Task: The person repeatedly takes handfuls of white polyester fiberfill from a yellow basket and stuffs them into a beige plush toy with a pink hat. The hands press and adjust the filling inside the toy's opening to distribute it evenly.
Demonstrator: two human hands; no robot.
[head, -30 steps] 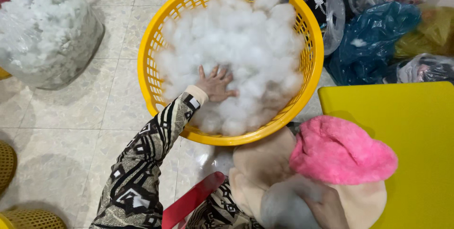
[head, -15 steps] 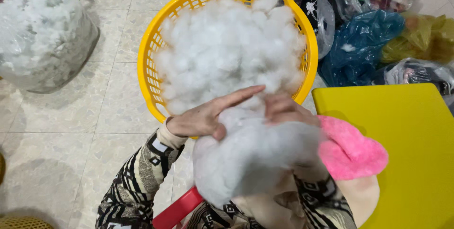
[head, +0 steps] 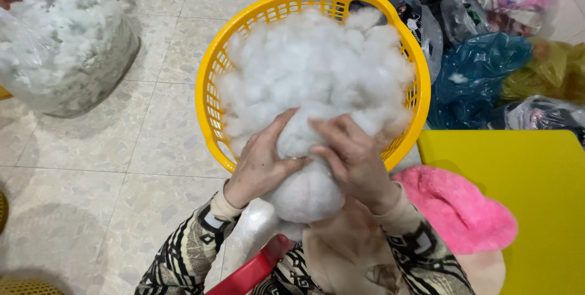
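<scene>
- A clear plastic bag [head: 64, 45] of white stuffing sits on the tiled floor [head: 140, 149] at the upper left.
- A yellow desk [head: 536, 197] fills the lower right.
- A blue plastic bag [head: 481, 69] lies behind it (beside other crumpled bags, olive and clear).
- A fluffy pink cloth [head: 457, 209] rests at the desk's left edge.

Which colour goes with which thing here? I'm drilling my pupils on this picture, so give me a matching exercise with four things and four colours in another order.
Things:
1. basket
2. wad of stuffing between left hand and right hand
3. plush piece by the right forearm
4. tabletop at the right

Colours:
A. pink
B. yellow-green
C. orange-yellow
D. white

Pairs: 1-C, 2-D, 3-A, 4-B
</scene>
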